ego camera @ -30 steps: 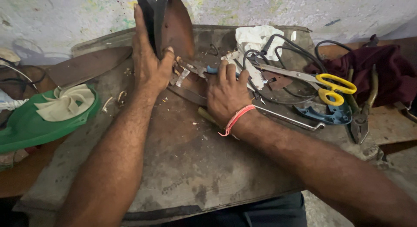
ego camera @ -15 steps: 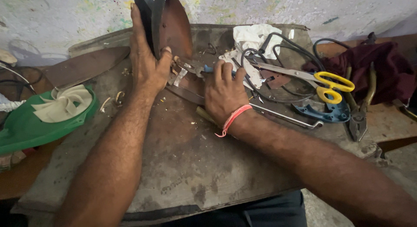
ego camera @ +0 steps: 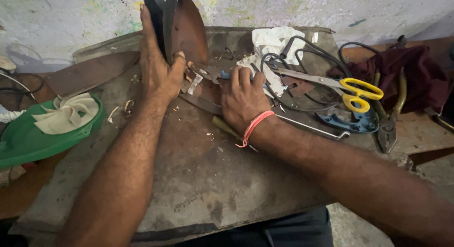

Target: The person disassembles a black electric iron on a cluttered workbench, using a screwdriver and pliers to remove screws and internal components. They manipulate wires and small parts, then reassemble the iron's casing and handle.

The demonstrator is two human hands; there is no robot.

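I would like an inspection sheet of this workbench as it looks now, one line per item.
Surface: worn grey bench top, dusty, with small scraps.
Job's things: dark iron body with rusty soleplate, stood on end; small metal parts beside it.
Clutter: yellow-handled scissors, pliers, white cloth, blue plastic piece, screwdriver, thin metal rod, green fan housing with white blades.
Grippers: left hand grips the iron; right hand rests on the parts, fingers curled over something blue.
Cables: black cord looped by the scissors.
Surroundings: stained wall; maroon cloth at right.
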